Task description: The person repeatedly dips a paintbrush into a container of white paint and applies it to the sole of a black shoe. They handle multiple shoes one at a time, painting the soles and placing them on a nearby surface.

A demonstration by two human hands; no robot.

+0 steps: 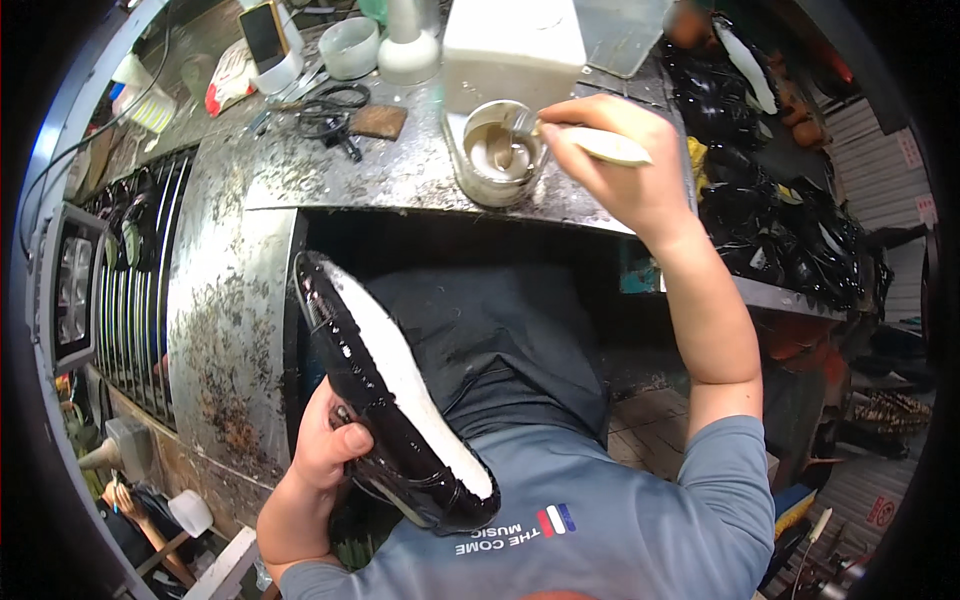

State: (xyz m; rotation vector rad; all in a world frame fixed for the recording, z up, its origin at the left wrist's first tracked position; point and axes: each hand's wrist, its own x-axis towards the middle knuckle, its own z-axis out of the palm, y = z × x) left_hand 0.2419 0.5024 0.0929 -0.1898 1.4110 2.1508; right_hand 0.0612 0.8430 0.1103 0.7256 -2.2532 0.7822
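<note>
A glossy black shoe [375,385] with a long white underside is gripped in my left hand [335,435], its toe tilted up and away over my lap. The fingers behind the shoe are partly hidden. Pinched in my right hand [625,150] is a brush [610,146] with a pale, flat handle. Its lower end reaches into a glass jar [490,185] that holds some milky liquid. The jar stands at the front edge of the worn metal bench [370,185].
A white container [510,45] stands behind the jar. Left of it lie black scissors [335,100], a brown block [380,122] and a phone [263,38]. Many black shoes [770,210] are piled at the right. A lamp [75,285] and metal rack bars [140,300] are at the left.
</note>
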